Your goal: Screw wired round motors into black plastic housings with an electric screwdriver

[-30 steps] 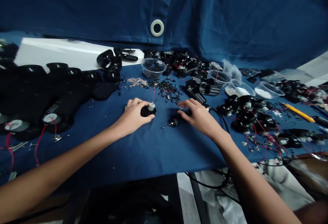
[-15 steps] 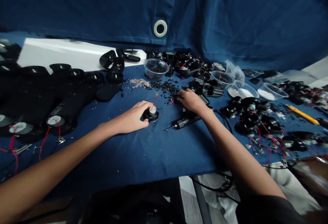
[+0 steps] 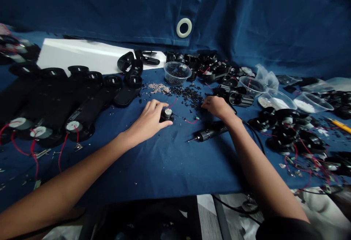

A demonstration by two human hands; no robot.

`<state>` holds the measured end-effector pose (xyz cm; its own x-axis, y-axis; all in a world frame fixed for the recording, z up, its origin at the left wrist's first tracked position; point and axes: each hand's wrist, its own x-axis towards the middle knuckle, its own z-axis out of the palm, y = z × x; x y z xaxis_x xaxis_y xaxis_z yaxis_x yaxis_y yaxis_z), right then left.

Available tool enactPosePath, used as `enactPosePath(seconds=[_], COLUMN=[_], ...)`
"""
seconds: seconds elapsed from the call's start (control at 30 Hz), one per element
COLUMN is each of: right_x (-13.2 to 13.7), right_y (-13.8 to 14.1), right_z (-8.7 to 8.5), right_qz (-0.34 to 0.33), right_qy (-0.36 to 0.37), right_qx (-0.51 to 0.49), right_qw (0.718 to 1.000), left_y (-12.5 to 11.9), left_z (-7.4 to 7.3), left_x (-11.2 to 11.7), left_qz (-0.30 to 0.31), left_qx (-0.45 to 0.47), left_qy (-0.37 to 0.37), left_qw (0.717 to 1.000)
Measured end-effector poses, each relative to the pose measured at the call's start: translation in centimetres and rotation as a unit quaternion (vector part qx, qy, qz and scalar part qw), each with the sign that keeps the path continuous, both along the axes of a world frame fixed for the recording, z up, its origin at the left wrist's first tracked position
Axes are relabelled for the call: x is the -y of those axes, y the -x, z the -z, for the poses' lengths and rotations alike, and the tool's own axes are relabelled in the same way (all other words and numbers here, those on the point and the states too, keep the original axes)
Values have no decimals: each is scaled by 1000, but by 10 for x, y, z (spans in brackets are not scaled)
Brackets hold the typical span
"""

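Observation:
My left hand is curled around a small black round housing with a pale-topped motor in it, thumb at the near side and fingers at the far side. Thin wires run from the motor, and a red wire with a tiny green board at its end lies to its right. My right hand has its fingertips pinched together at the right edge of scattered small black parts; whatever is between them is hidden. Below that hand lies a black electric screwdriver, its bit pointing left.
Several long black housings with motors line the left. A clear bowl of dark small parts stands behind a pile of small metal screws. Clear tubs, black parts with red wires and a yellow pen occupy the right.
The view has swung slightly left. The housing in my left hand has turned, and its wires now stretch to the right. My right hand's fingers are closer together beside the black parts.

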<state>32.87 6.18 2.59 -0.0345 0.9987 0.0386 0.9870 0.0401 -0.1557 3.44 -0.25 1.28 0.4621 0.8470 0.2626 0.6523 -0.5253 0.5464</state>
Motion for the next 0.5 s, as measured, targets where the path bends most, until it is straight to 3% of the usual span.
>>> enactPosePath(seconds=[0.17, 0.33, 0.4, 0.5], right_x=[0, 16, 30, 52], right_y=[-8, 7, 25, 58], right_z=[-2, -20, -26, -24], right_qz=[15, 8, -28, -129], right_qy=[-6, -66, -62, 4], right_qx=[-21, -57, -115, -331], right_qw=[1000, 996, 991, 935], left_y=[1, -1, -4, -6], left_z=[2, 2, 4, 7], left_x=[0, 4, 4, 2], left_qz=[36, 24, 1, 8], left_qx=[11, 23, 19, 27], left_qy=[7, 18, 6, -2], left_qw=[999, 999, 1000, 1000])
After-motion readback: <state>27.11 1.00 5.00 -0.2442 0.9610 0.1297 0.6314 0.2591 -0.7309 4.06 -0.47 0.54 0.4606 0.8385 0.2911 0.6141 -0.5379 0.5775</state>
